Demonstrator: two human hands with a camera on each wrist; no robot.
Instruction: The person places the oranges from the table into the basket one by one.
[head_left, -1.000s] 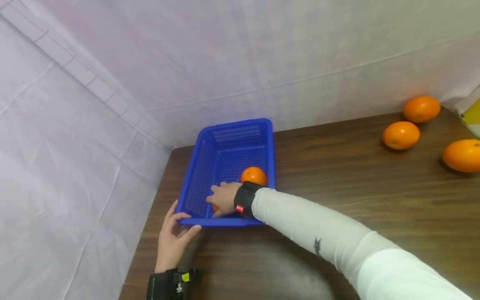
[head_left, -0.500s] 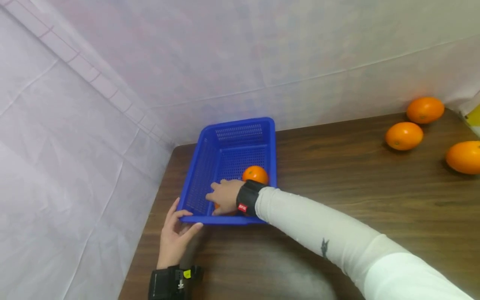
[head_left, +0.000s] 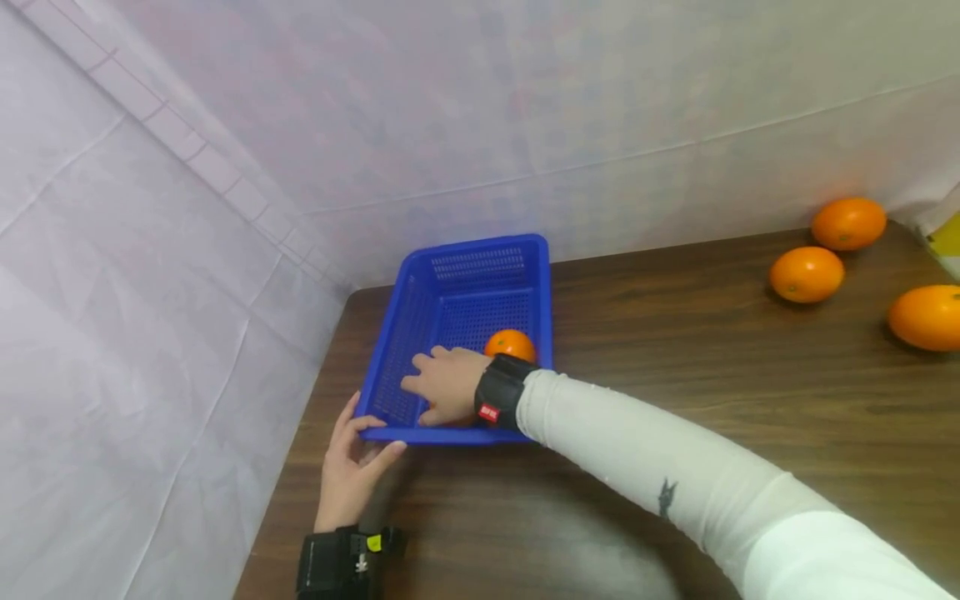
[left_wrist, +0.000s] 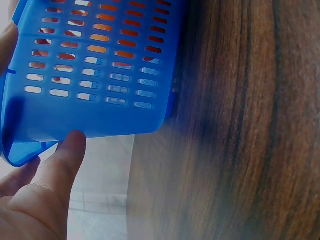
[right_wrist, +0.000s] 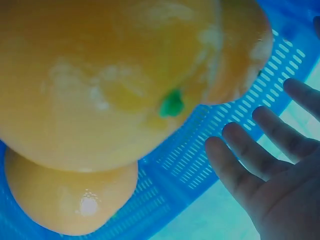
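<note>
A blue plastic basket (head_left: pixel 384 333) with slotted walls stands on the table. My left hand (head_left: pixel 352 475) grips its near left corner, fingers over the rim and thumb against the outer wall; the left wrist view shows this thumb (left_wrist: pixel 67 160) on the plastic. Inside the basket, my right hand (head_left: pixel 450 385) is spread over the near end. Its fingers (right_wrist: pixel 245 150) look straight and apart from the fruit in the right wrist view. There, a large orange (right_wrist: pixel 100 90) fills the foreground, with another orange (right_wrist: pixel 75 200) below and a third orange (right_wrist: pixel 245 50) behind. The head view shows one orange (head_left: pixel 510 344) beside the wrist.
Three more oranges lie at the right: one orange (head_left: pixel 849 223) near the wall, another orange (head_left: pixel 807 274) in front of it, and a third orange (head_left: pixel 927 317) by the frame edge. A white-covered wall (head_left: pixel 600 167) rises behind the wooden table (head_left: pixel 675 333).
My right hand has lifted slightly and spread its fingers; the bit of orange seen under them earlier is now mostly covered. My left hand keeps its hold on the basket.
</note>
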